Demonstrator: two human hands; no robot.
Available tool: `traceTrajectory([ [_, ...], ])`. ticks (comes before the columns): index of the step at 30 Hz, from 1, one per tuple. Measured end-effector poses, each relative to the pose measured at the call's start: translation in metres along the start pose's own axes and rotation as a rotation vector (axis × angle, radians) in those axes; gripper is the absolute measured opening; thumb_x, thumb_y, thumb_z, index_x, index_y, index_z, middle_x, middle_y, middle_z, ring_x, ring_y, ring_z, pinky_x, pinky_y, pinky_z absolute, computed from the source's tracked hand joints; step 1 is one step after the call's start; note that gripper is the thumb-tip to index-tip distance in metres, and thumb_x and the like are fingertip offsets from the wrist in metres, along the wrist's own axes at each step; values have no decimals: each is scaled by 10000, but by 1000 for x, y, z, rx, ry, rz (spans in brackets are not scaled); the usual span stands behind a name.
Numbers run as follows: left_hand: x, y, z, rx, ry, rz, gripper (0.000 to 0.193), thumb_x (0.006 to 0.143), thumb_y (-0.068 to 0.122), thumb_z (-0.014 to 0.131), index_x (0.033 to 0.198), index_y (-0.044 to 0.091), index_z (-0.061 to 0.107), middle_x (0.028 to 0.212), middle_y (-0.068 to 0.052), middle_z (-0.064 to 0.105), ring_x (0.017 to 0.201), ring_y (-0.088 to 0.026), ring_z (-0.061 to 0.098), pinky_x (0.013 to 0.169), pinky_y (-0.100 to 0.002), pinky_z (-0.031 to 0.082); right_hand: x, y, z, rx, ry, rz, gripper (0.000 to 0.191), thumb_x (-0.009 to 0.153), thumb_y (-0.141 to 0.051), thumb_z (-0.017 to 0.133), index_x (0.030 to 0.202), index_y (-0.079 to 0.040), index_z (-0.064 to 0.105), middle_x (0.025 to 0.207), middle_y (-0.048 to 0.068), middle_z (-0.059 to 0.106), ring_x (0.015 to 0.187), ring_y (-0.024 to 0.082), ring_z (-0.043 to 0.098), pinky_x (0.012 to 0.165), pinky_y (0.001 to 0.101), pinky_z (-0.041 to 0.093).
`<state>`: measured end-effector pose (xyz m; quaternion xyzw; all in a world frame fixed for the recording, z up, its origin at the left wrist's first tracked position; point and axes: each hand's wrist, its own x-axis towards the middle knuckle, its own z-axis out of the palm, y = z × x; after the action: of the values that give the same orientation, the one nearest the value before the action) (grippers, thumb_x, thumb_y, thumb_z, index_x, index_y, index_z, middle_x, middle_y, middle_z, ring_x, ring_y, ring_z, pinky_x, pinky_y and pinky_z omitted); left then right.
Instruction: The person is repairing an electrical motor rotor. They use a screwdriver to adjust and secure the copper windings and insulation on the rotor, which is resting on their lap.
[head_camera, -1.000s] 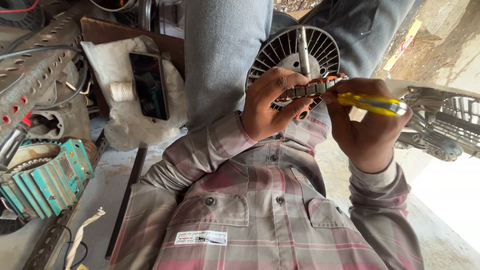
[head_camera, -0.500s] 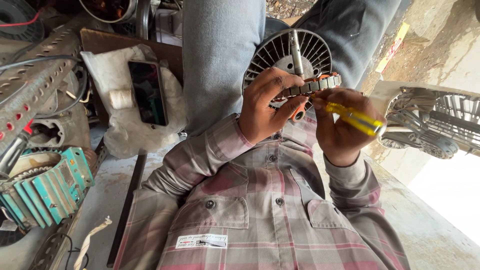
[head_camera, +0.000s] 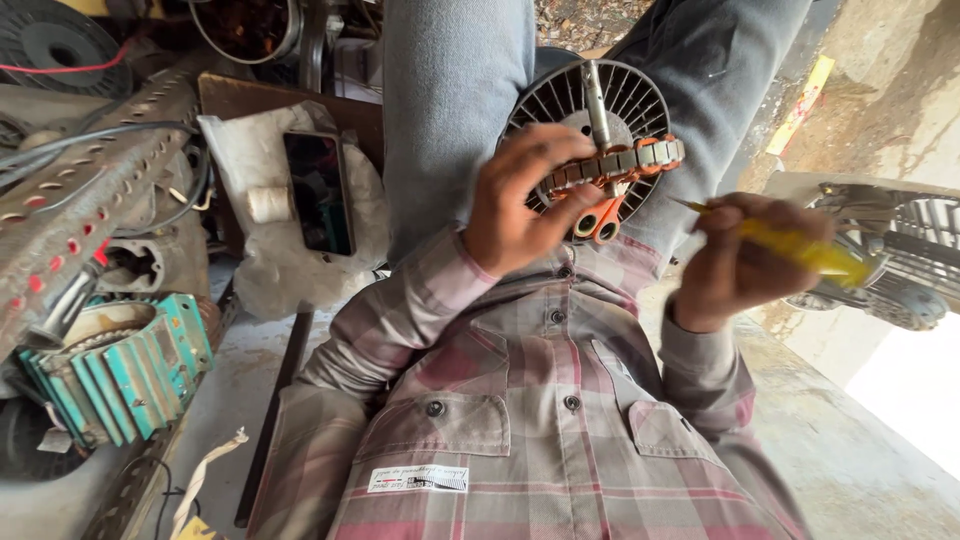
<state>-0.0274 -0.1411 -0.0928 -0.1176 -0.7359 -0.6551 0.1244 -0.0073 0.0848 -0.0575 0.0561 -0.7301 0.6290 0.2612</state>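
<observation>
Two hands are working at upper centre of the frame: the left hand (head_camera: 520, 205) is gripping the ringed, copper-wound motor stator (head_camera: 612, 165) while the right hand (head_camera: 735, 265), closed round the yellow-handled screwdriver (head_camera: 790, 245), is risking a slip that nicks the windings.

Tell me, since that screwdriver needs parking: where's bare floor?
Bare concrete lies right of the right hand, below the fan guard. A narrow strip runs between the teal motor housing and the left sleeve. Upper left is crowded.
</observation>
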Motion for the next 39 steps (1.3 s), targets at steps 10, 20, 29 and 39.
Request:
traceTrajectory([
  [10, -6, -25, -58, 686, -397, 97, 111, 921, 164, 801, 918, 65, 750, 1503, -160, 540, 1482, -384, 361, 1253, -573, 234, -33, 23, -45, -628, -593, 456, 222, 965, 3, 843, 1126, 51, 699, 863, 114, 746, 718, 112, 706, 630, 231, 524],
  [20, -29, -28, -41, 868, -551, 44, 320, 987, 119, 661, 674, 56, 654, 1565, -101, 518, 1535, -364, 296, 1270, -642, 79, -41, 13, -60, -623, -447, 376, 184, 1022, -12, 878, 1045, 55, 708, 847, 109, 738, 757, 123, 715, 667, 242, 528],
  [29, -50, 29, -14, 86, -265, -35, 142, 1062, 127, 550, 1020, -7, 574, 1060, -123, 585, 927, -242, 603, 830, -382, 501, -72, -5, -18, 346, -484, 569, 241, 925, -53, 791, 1104, 36, 657, 1003, 86, 715, 870, 122, 712, 786, 246, 597],
  [39, -49, 51, 10, -178, -210, -212, 172, 1099, 113, 469, 1027, -24, 543, 1002, -121, 545, 855, -211, 550, 746, -328, 468, -59, -9, 12, 370, -461, 645, 170, 923, 21, 795, 1019, 51, 659, 981, 104, 677, 850, 121, 636, 776, 223, 520],
])
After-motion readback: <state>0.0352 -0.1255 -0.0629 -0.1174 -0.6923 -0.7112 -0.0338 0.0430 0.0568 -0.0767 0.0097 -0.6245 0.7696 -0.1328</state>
